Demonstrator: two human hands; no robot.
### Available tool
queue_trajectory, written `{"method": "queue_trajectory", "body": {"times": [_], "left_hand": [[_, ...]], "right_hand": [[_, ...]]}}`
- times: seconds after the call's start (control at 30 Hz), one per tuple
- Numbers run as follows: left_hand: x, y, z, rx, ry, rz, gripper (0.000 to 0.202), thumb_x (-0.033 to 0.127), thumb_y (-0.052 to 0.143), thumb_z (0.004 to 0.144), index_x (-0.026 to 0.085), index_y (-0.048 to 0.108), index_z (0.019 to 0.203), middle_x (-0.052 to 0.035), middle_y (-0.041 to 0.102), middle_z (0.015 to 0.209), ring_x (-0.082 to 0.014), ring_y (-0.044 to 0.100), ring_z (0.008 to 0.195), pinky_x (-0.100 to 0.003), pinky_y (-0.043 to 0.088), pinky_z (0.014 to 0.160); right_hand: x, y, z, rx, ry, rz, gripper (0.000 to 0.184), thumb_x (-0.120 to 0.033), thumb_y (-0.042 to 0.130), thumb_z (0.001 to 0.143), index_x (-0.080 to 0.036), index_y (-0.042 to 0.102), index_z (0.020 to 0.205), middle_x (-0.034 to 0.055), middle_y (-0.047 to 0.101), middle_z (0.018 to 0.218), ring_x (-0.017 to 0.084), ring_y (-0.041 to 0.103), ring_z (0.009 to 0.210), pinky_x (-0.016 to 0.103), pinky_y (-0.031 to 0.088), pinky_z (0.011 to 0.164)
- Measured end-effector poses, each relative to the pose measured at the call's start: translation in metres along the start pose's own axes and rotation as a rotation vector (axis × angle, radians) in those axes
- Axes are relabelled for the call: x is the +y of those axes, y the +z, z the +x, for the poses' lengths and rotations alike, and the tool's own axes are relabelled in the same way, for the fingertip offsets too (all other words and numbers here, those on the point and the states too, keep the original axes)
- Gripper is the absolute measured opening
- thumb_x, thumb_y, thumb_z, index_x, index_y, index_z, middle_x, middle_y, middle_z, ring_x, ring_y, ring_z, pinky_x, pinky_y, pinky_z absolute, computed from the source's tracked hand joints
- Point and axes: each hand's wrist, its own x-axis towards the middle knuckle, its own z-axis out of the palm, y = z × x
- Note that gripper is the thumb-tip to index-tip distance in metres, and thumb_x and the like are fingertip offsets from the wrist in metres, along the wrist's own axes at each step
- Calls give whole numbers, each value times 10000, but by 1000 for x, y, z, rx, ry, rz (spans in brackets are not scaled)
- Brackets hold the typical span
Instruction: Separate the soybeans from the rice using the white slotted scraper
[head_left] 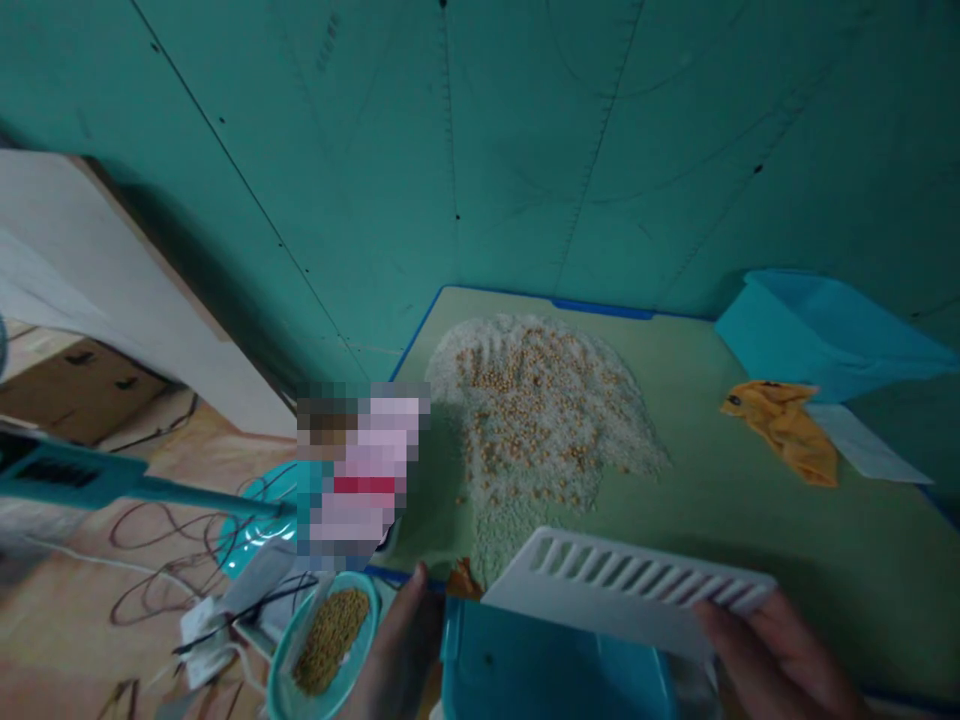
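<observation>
Right hand (772, 655) clamped on grate (622, 590), left hand (401, 640) against bin (547, 670), grip unclear, grain pile (536, 420) beyond, cloth (784, 425) far right.

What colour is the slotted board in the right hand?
The slotted board is white; head view shows it best.

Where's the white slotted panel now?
Head view, lower right: the white slotted panel, gripped at its right end by the right hand, sits over the blue container, just below the grain pile.
</observation>
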Motion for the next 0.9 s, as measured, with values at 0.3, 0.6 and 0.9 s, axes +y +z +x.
{"method": "queue_trajectory", "body": {"times": [0.3,0.6,0.9], "left_hand": [[-6,-3,6,41,105,36,280,310,701,658,233,690,927,-32,767,866,-287,566,1108,-360,499,860],[-7,-3,8,58,129,29,232,300,708,647,203,695,857,-51,754,929,-292,566,1106,-377,497,863],[-7,2,8,18,184,27,364,272,711,639,222,663,996,-45,758,909,-279,547,1133,-387,449,936]], "right_hand": [[-26,36,1,-43,19,81,155,-356,633,770,-258,644,890,44,715,892,205,669,806,296,527,718],[-23,28,17,-132,15,87,208,-358,641,762,-250,625,938,55,708,913,224,664,819,320,534,670],[-28,26,38,-50,-139,108,204,-355,614,776,-331,570,974,-13,680,1019,235,648,873,392,523,763]]}}
